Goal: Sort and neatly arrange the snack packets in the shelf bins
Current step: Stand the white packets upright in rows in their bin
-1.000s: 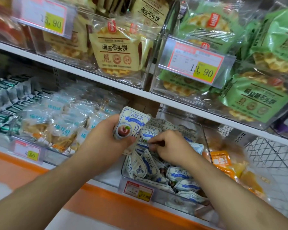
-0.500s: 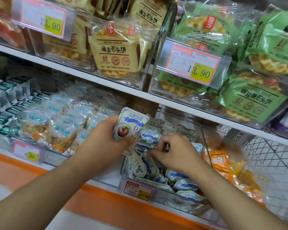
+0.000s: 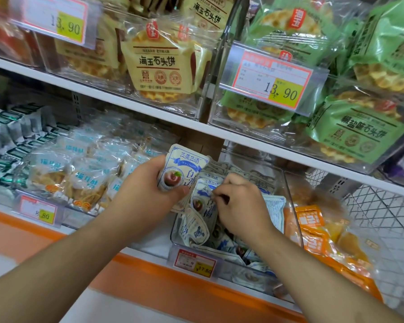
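My left hand grips an upright stack of white-and-blue snack packets at the left edge of a clear bin on the lower shelf. My right hand is inside that bin. Its fingertips pinch the top edge of another white-and-blue packet, which stands next to the held stack. More packets of the same kind lie jumbled in the bin's front, and others stand in a row at its back.
Orange packets fill the bin to the right, beside a wire basket. Clear packets with blue print lie in the bin to the left. The upper shelf holds yellow and green biscuit packs behind price tags.
My right hand has drawn one packet up out of the pile and toward the stack in my left hand. My left hand has kept its place.
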Available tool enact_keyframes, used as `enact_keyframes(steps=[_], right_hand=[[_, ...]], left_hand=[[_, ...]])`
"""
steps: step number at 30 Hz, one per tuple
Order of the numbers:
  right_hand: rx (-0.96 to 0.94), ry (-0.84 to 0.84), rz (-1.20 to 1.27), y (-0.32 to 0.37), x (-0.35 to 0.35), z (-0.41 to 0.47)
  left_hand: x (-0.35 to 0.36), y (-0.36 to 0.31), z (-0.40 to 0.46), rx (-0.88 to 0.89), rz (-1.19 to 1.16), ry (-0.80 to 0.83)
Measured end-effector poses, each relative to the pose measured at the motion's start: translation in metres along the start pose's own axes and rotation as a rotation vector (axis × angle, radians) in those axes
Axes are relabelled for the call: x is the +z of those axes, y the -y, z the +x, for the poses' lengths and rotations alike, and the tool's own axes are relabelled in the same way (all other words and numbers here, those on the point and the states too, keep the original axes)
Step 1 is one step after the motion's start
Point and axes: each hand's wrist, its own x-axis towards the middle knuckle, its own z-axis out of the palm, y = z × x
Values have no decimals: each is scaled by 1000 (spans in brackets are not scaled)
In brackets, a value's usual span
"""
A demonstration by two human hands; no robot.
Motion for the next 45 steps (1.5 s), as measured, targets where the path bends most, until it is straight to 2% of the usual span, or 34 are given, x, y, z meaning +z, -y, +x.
enact_keyframes(steps=[2, 6, 8, 11, 17, 18, 20, 23, 25, 27, 30, 33, 37, 45], right_hand=[[-35, 35, 20, -2, 3, 0], [-5, 295, -71, -1, 3, -2], [37, 289, -70, 1, -1, -5], [127, 167, 96, 10, -12, -8], [331, 260, 526, 34, -35, -21], [365, 266, 538, 34, -37, -21], [387, 365, 380, 35, -38, -21], [305, 532, 89, 35, -29, -26], [287, 475, 75, 32, -26, -29], [348, 351, 196, 25, -33, -25], [521, 190, 532, 20, -52, -17], [645, 110, 904, 19, -62, -18], [573, 115, 850, 18, -62, -22], [573, 41, 826, 26, -68, -25]], left_hand=[[1, 0, 0, -1, -3, 6], [2, 0, -1, -3, -3, 18], [1, 0, -1, -9, -7, 17], [0, 1, 0, -23, -4, 15], [-1, -5, -2, -12, -32, 27], [-1, -6, -2, -8, -38, 36], [0, -9, -4, -1, -38, 53], [1, -10, -7, -3, -29, 70], [0, -10, -7, -1, -18, 61], [0, -8, -6, -8, -21, 17], [-1, -8, -5, -33, -18, -62], [4, -9, -4, -55, 0, -50], [11, -15, -7, -78, -2, -7], [12, -24, -15, -122, -48, -106]])
